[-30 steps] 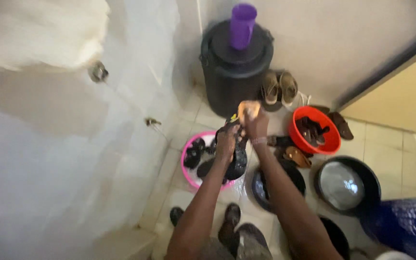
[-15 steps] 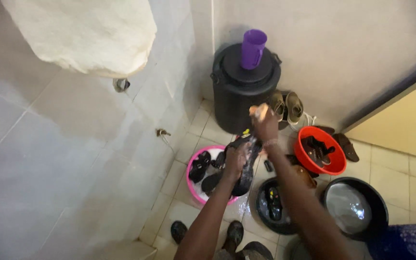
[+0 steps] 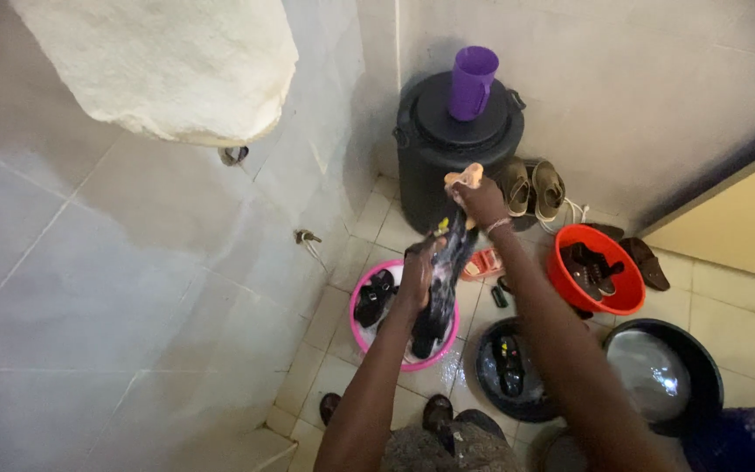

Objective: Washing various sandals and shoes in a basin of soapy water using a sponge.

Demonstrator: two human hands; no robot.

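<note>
Shoe-washing fills the middle of the view: the left hand (image 3: 419, 273) is wrapped around a wet black shoe (image 3: 444, 284), fingers curled over its upper, holding it tilted on end above the pink basin (image 3: 362, 332). The right hand (image 3: 481, 199), farther off, is closed around a pale orange scrubber (image 3: 466, 178) pressed against the far end of the same shoe, with a thin band on the wrist. Inside the pink basin lie more dark shoes (image 3: 372, 297) in soapy water. Just right of it on the tiled floor (image 3: 364, 229) sits a black basin (image 3: 488, 385) with a dark sandal in water, and farther right a second black basin (image 3: 695, 374) holds clear water. A red basin (image 3: 570, 288) at the right carries dark sandals, with a brown shoe (image 3: 650, 264) beside it. At the far wall stands a black lidded bin (image 3: 434, 162) with a purple jug (image 3: 471, 82) on its lid, and a pair of tan shoes (image 3: 531, 185) rests just right of the bin. A cream cloth (image 3: 168, 65) hangs at the upper left against the tiled wall (image 3: 115, 280). The person's own feet show at the near edge.
</note>
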